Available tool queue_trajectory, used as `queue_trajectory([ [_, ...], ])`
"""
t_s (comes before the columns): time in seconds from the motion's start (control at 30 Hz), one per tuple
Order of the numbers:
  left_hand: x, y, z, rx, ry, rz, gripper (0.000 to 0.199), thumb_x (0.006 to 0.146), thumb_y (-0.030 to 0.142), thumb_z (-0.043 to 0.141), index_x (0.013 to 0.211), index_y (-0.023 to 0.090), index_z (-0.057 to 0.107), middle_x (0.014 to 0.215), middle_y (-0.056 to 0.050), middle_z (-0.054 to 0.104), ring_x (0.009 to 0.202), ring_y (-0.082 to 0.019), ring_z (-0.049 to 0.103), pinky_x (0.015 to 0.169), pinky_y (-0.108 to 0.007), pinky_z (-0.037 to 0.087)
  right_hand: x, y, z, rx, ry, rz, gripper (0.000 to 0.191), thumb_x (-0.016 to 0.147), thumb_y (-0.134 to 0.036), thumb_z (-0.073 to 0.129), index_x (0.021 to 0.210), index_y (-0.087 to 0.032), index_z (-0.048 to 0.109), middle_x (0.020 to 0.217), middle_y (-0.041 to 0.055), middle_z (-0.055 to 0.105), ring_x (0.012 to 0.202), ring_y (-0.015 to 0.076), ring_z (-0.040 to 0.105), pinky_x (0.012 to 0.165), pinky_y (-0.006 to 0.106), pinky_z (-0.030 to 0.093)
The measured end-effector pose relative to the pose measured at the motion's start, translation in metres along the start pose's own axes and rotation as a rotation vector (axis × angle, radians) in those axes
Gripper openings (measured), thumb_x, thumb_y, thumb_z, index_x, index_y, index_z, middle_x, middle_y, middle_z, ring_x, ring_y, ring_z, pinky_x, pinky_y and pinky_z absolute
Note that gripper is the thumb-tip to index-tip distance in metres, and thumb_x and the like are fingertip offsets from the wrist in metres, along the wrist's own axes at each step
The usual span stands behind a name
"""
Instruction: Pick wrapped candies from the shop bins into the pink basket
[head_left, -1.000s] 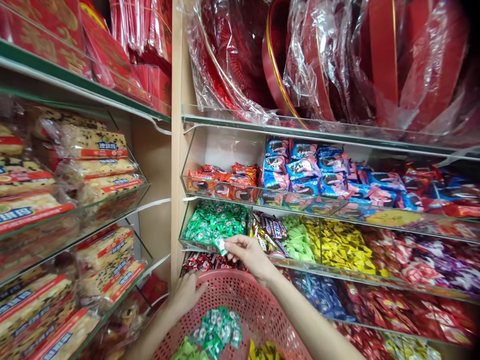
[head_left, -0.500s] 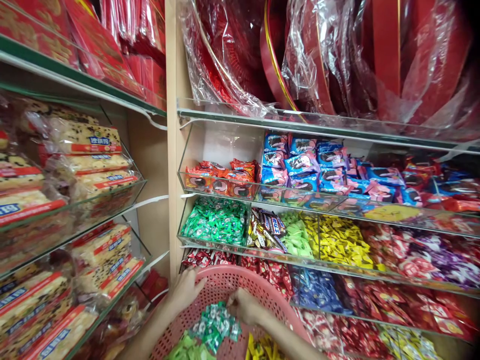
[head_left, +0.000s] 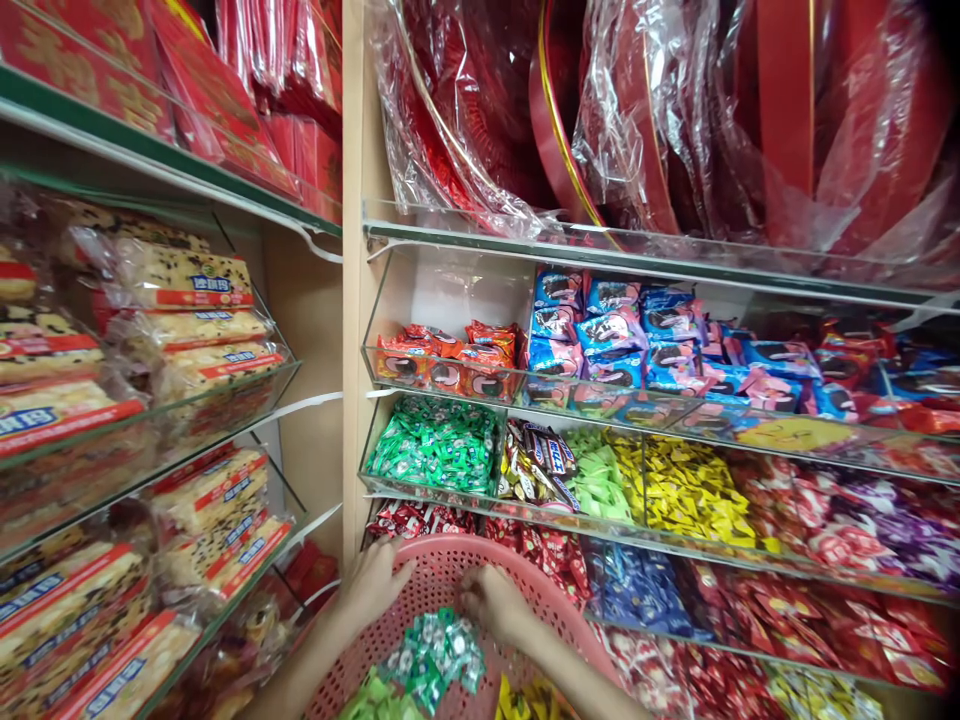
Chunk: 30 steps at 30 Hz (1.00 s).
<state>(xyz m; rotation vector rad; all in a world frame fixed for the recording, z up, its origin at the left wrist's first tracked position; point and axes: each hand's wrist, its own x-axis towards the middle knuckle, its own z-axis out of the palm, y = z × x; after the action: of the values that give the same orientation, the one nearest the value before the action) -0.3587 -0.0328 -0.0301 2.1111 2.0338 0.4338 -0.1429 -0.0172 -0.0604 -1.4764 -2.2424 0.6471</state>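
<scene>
Pink plastic basket [head_left: 435, 570] is part filled: teal-green wrapped candies [head_left: 439, 650] heaped mid-bottom, light-green packets [head_left: 379, 700] front left, yellow packets [head_left: 525, 700] front right, cut by lower edge. So three kinds in; looks partway. Basket has room, bare perforated wall showing. Can't tell how many more are wanted. Shelf stock is plentiful: green candies in the bin [head_left: 435, 445], with brown-wrapped chocolate bars [head_left: 547, 455], light-green packets in the bin [head_left: 596, 485] and yellow packets in the bin [head_left: 697, 485] to its right. Red packets [head_left: 540, 550] and blue packets [head_left: 641, 585] on the tier below; neither colour seen in basket.

Left hand [head_left: 375, 585] at basket's left rim, arm angled up from lower left, thumb inside, fingers over the edge; grip looks clamped on rim. Right hand [head_left: 491, 605] over basket interior, just beside green heap, forearm in from lower right, wrist bent, fingers curled downward. Fingertips dark and blurred; can't tell whether grip pinches anything.
</scene>
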Motion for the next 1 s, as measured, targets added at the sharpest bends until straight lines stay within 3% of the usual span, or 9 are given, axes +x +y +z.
queue_trajectory([
  [0.2, 0.001, -0.001, -0.001, 0.009, -0.011, -0.007, 0.048, 0.087, 0.039, 0.043, 0.127, 0.015, 0.053, 0.125, -0.014, 0.058, 0.107, -0.024, 0.059, 0.085, -0.028, 0.045, -0.005, -0.064, -0.049, 0.035, -0.029, -0.154, 0.018, 0.073, -0.011, 0.055, 0.078, -0.018, 0.071, 0.071, 0.0008, 0.068, 0.067, 0.0132, 0.058, 0.059, 0.02, 0.035],
  [0.33, 0.0, 0.002, -0.005, 0.018, -0.03, 0.02, 0.044, 0.087, 0.037, 0.042, 0.123, 0.016, 0.056, 0.119, -0.013, 0.06, 0.102, -0.023, 0.061, 0.08, -0.028, 0.046, -0.001, -0.1, -0.08, 0.033, 0.026, -0.303, 0.018, 0.075, -0.012, 0.055, 0.079, -0.019, 0.071, 0.072, 0.0009, 0.069, 0.067, 0.0126, 0.059, 0.06, 0.019, 0.036],
  [0.43, -0.001, 0.003, -0.007, 0.013, -0.028, 0.03, 0.042, 0.088, 0.038, 0.042, 0.121, 0.018, 0.057, 0.118, -0.012, 0.061, 0.1, -0.022, 0.062, 0.08, -0.026, 0.045, 0.01, -0.112, -0.102, 0.02, 0.085, -0.346, 0.016, 0.078, -0.015, 0.056, 0.08, -0.019, 0.071, 0.074, 0.0014, 0.069, 0.068, 0.0123, 0.059, 0.062, 0.019, 0.036],
  [0.6, -0.001, 0.001, -0.005, 0.005, -0.022, 0.021, 0.044, 0.087, 0.037, 0.043, 0.124, 0.016, 0.055, 0.119, -0.013, 0.06, 0.105, -0.023, 0.06, 0.086, -0.027, 0.044, 0.035, -0.114, -0.131, -0.133, 0.2, -0.266, 0.015, 0.082, -0.02, 0.055, 0.086, -0.019, 0.07, 0.078, 0.0033, 0.07, 0.073, 0.0143, 0.06, 0.063, 0.021, 0.036],
  [0.8, -0.001, 0.002, -0.005, 0.021, -0.03, 0.002, 0.047, 0.087, 0.038, 0.042, 0.125, 0.014, 0.055, 0.121, -0.014, 0.06, 0.107, -0.024, 0.059, 0.087, -0.028, 0.044, 0.057, -0.113, -0.134, -0.39, 0.227, -0.229, 0.02, 0.081, -0.019, 0.053, 0.093, -0.022, 0.068, 0.097, 0.0046, 0.067, 0.09, 0.0164, 0.059, 0.069, 0.023, 0.037],
  [1.0, -0.001, 0.002, -0.005, 0.018, -0.031, -0.007, 0.046, 0.087, 0.037, 0.043, 0.126, 0.015, 0.055, 0.121, -0.014, 0.059, 0.109, -0.024, 0.058, 0.088, -0.028, 0.044, 0.073, -0.109, -0.122, -0.488, 0.19, -0.257, 0.018, 0.079, -0.018, 0.055, 0.093, -0.021, 0.067, 0.098, 0.0062, 0.064, 0.096, 0.0178, 0.055, 0.073, 0.024, 0.038],
])
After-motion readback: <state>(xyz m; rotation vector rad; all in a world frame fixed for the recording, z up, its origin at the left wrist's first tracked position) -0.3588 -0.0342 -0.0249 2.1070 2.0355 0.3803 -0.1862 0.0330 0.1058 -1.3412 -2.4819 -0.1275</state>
